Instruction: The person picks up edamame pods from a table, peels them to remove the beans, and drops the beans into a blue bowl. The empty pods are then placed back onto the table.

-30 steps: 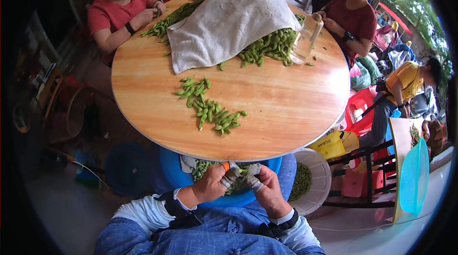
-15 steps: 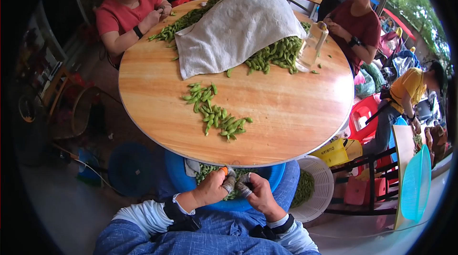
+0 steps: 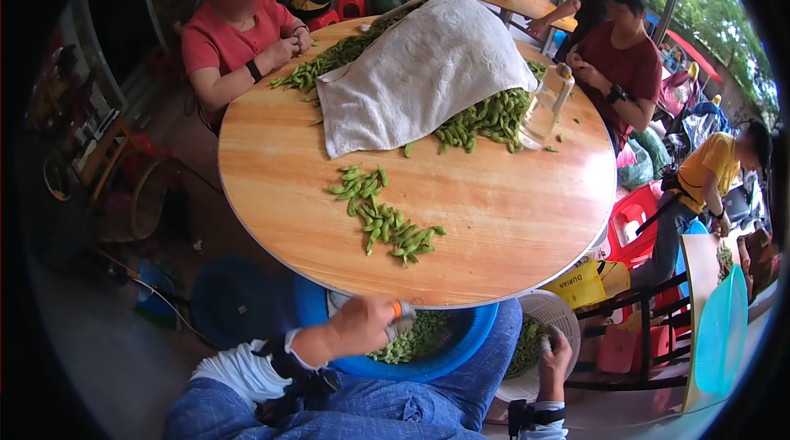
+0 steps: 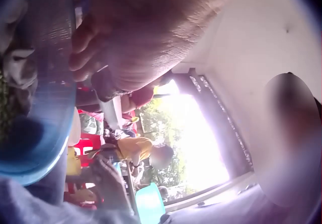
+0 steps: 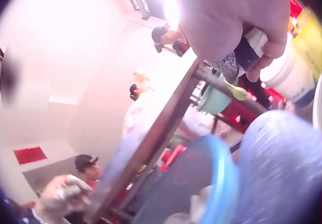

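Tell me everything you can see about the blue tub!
The tub is round, with a smooth rim, and looks like plastic. It sits below the table, by the person's leg. Small green beans lie in it, near a pale cloth. The left hand is over it, and the table hides its far side.

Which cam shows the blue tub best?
Head: most of the blue tub and the beans inside show, though the left hand covers part. Left wrist: cropped rim and wall, cloth, some green. Right wrist: only a rim section, no beans visible.
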A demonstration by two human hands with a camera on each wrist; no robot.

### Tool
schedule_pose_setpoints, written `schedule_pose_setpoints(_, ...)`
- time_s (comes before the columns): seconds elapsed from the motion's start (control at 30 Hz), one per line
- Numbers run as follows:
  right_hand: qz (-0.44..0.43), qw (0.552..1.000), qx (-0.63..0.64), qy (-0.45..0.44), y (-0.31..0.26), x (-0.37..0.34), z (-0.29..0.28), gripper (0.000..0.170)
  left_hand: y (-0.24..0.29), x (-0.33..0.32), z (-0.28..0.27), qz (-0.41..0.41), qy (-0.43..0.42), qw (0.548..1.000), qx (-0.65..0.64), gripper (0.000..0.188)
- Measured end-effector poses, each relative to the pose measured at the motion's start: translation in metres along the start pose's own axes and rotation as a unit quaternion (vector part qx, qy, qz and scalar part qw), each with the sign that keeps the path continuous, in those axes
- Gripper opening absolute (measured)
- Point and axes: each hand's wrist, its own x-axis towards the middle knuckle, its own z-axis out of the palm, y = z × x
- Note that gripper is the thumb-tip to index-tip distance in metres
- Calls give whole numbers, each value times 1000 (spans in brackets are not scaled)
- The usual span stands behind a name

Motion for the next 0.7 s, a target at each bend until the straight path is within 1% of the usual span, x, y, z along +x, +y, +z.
schedule_pose_setpoints(0.07,32,999,-19,-3,26,0,-23,15,-10,33,-30,-81,61,995,22,16)
schedule_pose_setpoints(0.13,68,997,14,-15,33,-8,-23,15,-35,69,-51,-109,137,977,123,19)
schedule_pose_setpoints(0.17,95,994,41,-28,46,-12,-21,15,-54,89,-55,-132,156,962,182,19)
schedule_pose_setpoints(0.2,94,993,60,-40,36,-16,-12,15,-73,107,-57,-155,175,942,242,19)
schedule_pose_setpoints(0.27,89,993,70,-46,26,-24,4,15,-91,129,-59,-206,116,927,293,17)
schedule_pose_setpoints(0.3,90,991,80,-64,14,-26,11,15,-99,137,-58,-232,85,916,317,16)
schedule_pose_setpoints(0.33,92,988,89,-81,6,-29,13,15,-108,142,-56,-233,73,913,327,14)
schedule_pose_setpoints(0.37,92,988,80,-91,11,-30,15,16,-117,147,-53,-235,61,910,337,13)
schedule_pose_setpoints(0.4,93,988,86,-92,9,-31,16,16,-116,149,-53,-236,48,906,347,11)
schedule_pose_setpoints(0.5,90,985,102,-107,0,-31,20,16,-110,145,-52,-145,38,914,378,9)
schedule_pose_setpoints(0.6,70,984,92,-136,-17,-28,26,16,-115,137,-48,-49,119,908,400,11)
schedule_pose_setpoints(0.7,38,982,92,-161,-37,-25,41,16,-114,132,-50,-25,109,912,394,11)
